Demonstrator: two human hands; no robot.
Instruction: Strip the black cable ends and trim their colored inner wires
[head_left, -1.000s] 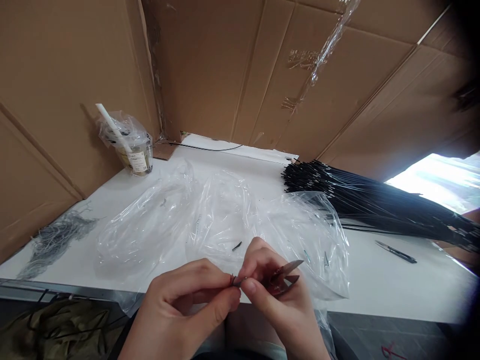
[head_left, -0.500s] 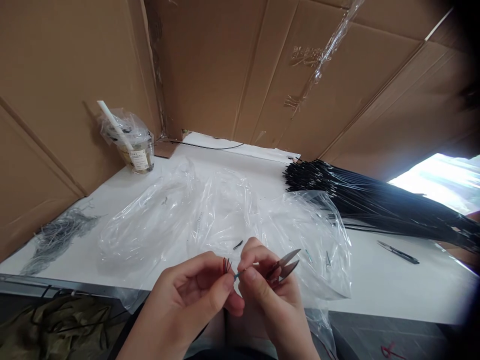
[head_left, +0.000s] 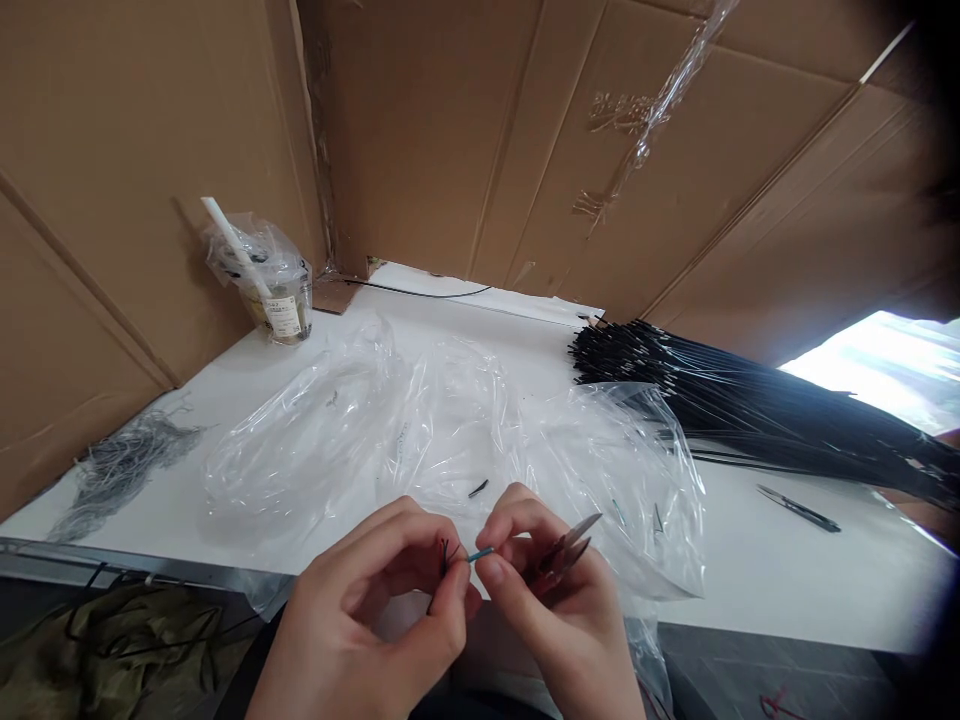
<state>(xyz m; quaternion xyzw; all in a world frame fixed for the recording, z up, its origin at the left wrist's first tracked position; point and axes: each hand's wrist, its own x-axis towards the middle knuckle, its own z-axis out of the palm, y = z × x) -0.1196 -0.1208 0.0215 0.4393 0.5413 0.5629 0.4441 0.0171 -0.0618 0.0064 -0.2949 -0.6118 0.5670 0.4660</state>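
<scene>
My left hand (head_left: 397, 605) pinches several thin wires (head_left: 447, 552), red and black ends sticking up from behind its thumb. A short teal wire (head_left: 480, 554) runs from these fingertips to the thumb of my right hand (head_left: 551, 600). Tucked in the right palm is a pair of small scissors (head_left: 564, 556) with red handles, blades pointing up and right, a little apart. The right thumb and forefinger are at the teal wire's end; whether they grip it I cannot tell. Under both hands spreads a clear plastic bag (head_left: 457, 400) with a small black scrap (head_left: 478, 488) on it.
A large bundle of black cables (head_left: 720, 390) lies at the right, with a dark pointed tool (head_left: 799, 508) in front of it. Grey strands (head_left: 127, 465) are heaped at the left, and a bagged cup (head_left: 283, 300) stands behind. Cardboard walls (head_left: 442, 130) enclose the white table (head_left: 780, 580).
More of the teal wire now shows between the fingertips. The scissor blades have come closer together, and the red and black wire ends have shifted slightly left.
</scene>
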